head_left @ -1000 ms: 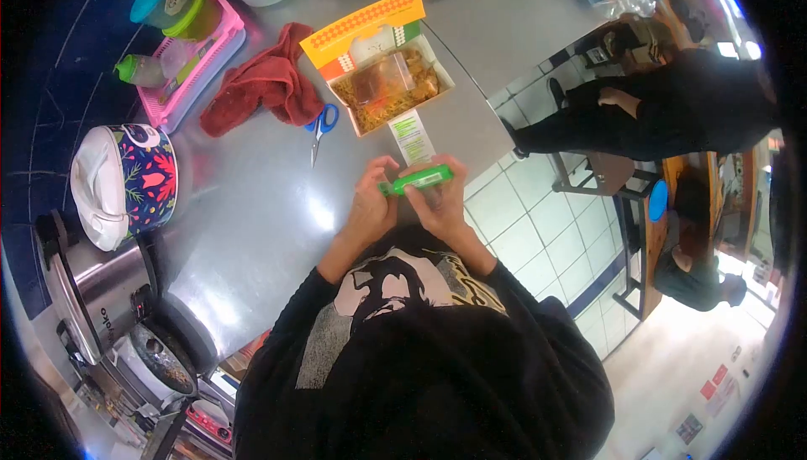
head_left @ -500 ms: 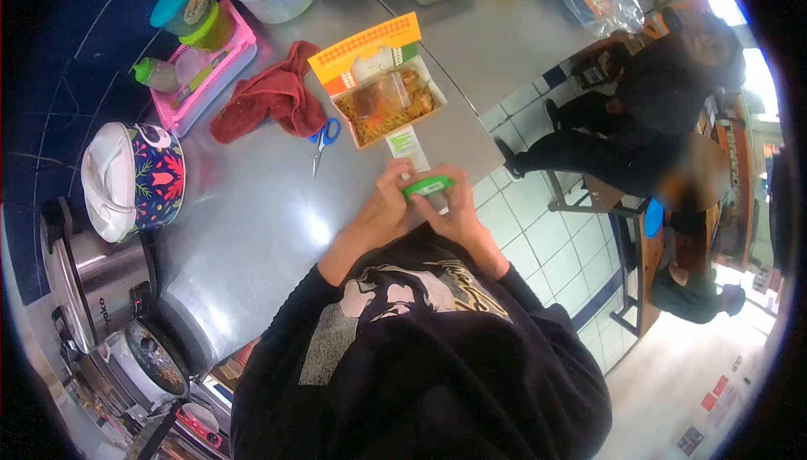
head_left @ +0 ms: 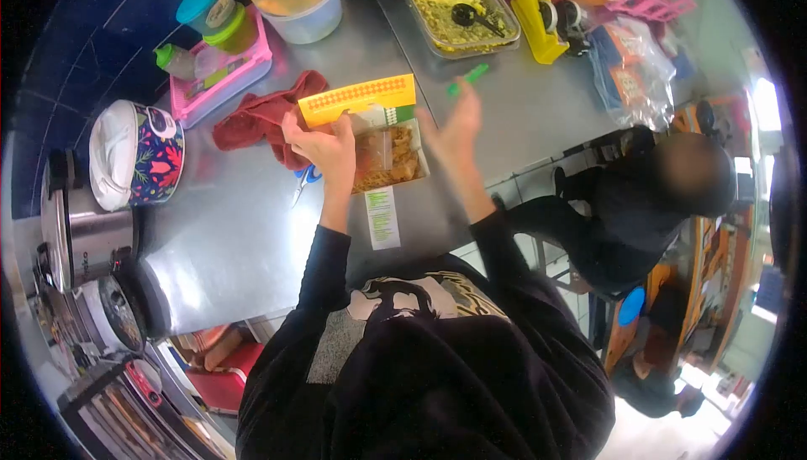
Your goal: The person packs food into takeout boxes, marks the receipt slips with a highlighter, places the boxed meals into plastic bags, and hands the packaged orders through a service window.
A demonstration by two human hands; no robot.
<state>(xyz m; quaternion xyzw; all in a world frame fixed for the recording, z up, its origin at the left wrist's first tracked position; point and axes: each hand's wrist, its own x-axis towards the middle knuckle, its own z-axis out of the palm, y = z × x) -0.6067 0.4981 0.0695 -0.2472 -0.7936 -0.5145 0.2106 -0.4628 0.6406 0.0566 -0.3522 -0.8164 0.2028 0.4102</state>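
My left hand (head_left: 324,150) is at the left end of a cardboard food box's yellow lid (head_left: 361,97), fingers bent against it, partly hidden. The lid is raised and leans over the box. Inside the box is food (head_left: 395,160) with a clear packet on top. My right hand (head_left: 456,136), somewhat blurred, is to the right of the box with its fingers apart. Just beyond its fingertips is a green highlighter (head_left: 468,79). A paper slip with green-marked lines (head_left: 382,218) sticks out from the box's near side. Blue-handled scissors (head_left: 306,179) lie left of the box.
A red cloth (head_left: 252,128) lies to the left. Behind stand a clear tray of yellow-green food (head_left: 437,44) with a black spoon, a yellow tape dispenser (head_left: 538,31) and plastic tubs (head_left: 307,27). A patterned container (head_left: 155,157) stands at left. A person (head_left: 622,216) sits at right.
Both hands have moved from near my body out to the box and apart. The green highlighter has left my fingers and is farther out. The lid has swung forward over the box.
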